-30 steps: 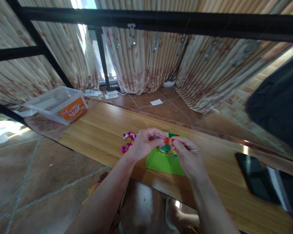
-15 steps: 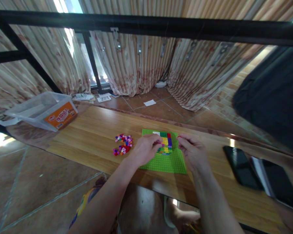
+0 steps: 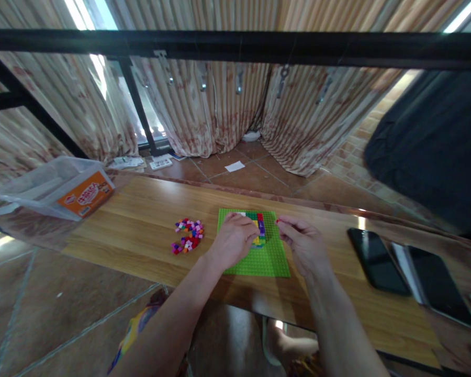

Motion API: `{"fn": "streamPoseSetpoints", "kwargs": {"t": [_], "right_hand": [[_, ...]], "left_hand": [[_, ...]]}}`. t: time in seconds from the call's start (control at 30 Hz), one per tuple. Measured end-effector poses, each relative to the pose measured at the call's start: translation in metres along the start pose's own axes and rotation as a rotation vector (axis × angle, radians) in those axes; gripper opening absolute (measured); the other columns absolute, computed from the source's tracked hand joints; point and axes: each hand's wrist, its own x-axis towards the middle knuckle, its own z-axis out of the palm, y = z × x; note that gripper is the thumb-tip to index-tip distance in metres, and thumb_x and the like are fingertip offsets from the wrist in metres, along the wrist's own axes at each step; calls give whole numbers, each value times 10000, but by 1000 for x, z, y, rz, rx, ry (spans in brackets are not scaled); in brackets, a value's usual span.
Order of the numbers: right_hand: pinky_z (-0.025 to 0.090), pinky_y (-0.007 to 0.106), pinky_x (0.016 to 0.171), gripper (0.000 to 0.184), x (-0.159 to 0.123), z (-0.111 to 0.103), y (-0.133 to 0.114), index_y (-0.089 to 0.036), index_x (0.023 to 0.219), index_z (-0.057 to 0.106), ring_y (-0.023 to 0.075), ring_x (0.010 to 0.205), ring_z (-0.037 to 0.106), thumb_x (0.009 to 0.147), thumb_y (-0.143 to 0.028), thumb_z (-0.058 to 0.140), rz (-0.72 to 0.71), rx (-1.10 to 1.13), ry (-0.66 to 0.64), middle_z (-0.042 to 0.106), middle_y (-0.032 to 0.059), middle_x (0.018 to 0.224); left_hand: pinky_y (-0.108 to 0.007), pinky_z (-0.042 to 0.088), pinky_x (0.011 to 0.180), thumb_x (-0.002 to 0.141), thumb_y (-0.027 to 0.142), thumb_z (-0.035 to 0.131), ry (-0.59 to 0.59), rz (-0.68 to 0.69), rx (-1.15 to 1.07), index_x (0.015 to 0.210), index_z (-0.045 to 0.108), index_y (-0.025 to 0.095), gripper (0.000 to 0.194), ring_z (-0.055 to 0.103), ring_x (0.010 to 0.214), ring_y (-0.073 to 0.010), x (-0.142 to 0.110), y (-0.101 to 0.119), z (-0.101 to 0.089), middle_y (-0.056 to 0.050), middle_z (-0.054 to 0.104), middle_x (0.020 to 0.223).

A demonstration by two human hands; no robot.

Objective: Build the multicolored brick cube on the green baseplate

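A green studded baseplate (image 3: 265, 264) lies on the wooden table, with a patch of coloured toy bricks (image 3: 261, 226) fixed near its far side. Over the left part of that patch is my left hand (image 3: 235, 238), its fingers closed and pointing down. Whatever those fingertips hold is hidden from view. Just off the plate's right edge, my right hand (image 3: 304, 241) pinches a small red brick (image 3: 277, 221) between thumb and finger. To the left of the plate, many loose small bricks (image 3: 190, 244) in pink, red, purple and orange lie in a curved heap.
A clear plastic bin (image 3: 58, 191) with an orange label stands at the table's left end. On the right lie a black phone (image 3: 378, 262) and another dark flat device (image 3: 439, 283) with a pale edge. A dark metal bar (image 3: 235, 47) crosses ahead, before striped curtains.
My left hand has shifted over the brick patch, covering more of its left side. The right hand still pinches the red brick. The whole view has shifted slightly.
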Motion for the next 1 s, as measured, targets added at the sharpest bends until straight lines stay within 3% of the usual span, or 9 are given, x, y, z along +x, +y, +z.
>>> {"fn": "streamPoseSetpoints", "kwargs": {"t": [0.37, 0.53, 0.67, 0.83, 1.0], "right_hand": [[405, 233, 517, 251, -2, 1, -3, -195, 744, 733, 79, 520, 482, 533, -293, 824, 40, 50, 12, 617, -31, 598], [384, 211, 457, 252, -3, 2, -1, -195, 794, 739, 93, 508, 497, 573, -316, 751, 113, -50, 24, 592, -34, 554], [311, 204, 388, 252, -5, 4, 3, -173, 774, 725, 84, 428, 435, 606, -355, 677, 144, -166, -54, 539, -44, 507], [350, 217, 429, 305, -4, 0, 10, -141, 779, 729, 107, 474, 484, 704, -416, 622, 4, -426, -164, 583, -9, 557], [468, 264, 645, 251, -8, -1, 13, -184, 849, 731, 166, 691, 633, 792, -378, 582, -223, -629, -264, 716, 34, 780]], "left_hand": [[-372, 366, 917, 890, 190, 529, 45, -92, 5, 828, 662, 204, 147, 545, 959, -187, -1, 4, 4, -34, 643, 953], [-378, 395, 952, 848, 180, 590, 53, -91, -81, 892, 646, 196, 73, 549, 1030, -200, -4, 1, 3, -42, 640, 1036], [-397, 419, 985, 835, 182, 601, 88, -95, -154, 969, 644, 190, 140, 558, 1077, -209, -7, -2, 2, -58, 638, 1096], [-374, 459, 989, 796, 93, 564, 166, -129, -238, 980, 640, 181, 218, 587, 1083, -193, -11, -3, 0, -69, 639, 1114], [-349, 483, 973, 796, 69, 542, 210, -131, -264, 917, 639, 169, 184, 596, 1075, -182, -13, -3, 1, -71, 640, 1084]]}}
